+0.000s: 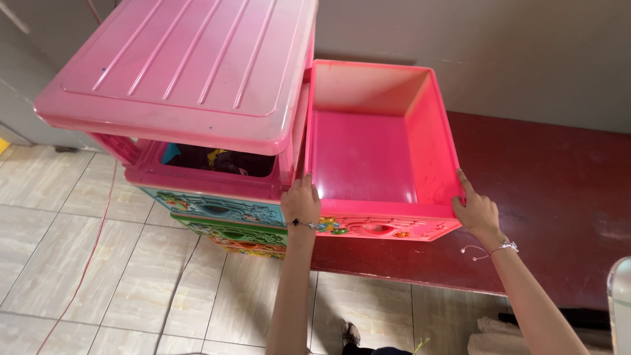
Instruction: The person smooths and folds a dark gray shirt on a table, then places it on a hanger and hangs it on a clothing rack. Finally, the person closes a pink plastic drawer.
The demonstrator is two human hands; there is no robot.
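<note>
Empty glossy pink plastic drawer, decorated front, left hand gripping its front-left corner, right hand gripping its front-right corner, beside pink cabinet

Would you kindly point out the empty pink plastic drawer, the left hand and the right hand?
Empty pink plastic drawer (365,158), head view, bare floor.
Left hand (300,200), head view, back of hand.
Right hand (477,212), head view, back of hand.

Pink plastic drawer cabinet on pale tiled floor; dark clothes in its open drawer. Red cord (thin) crosses tiles, grey wall behind.
</note>
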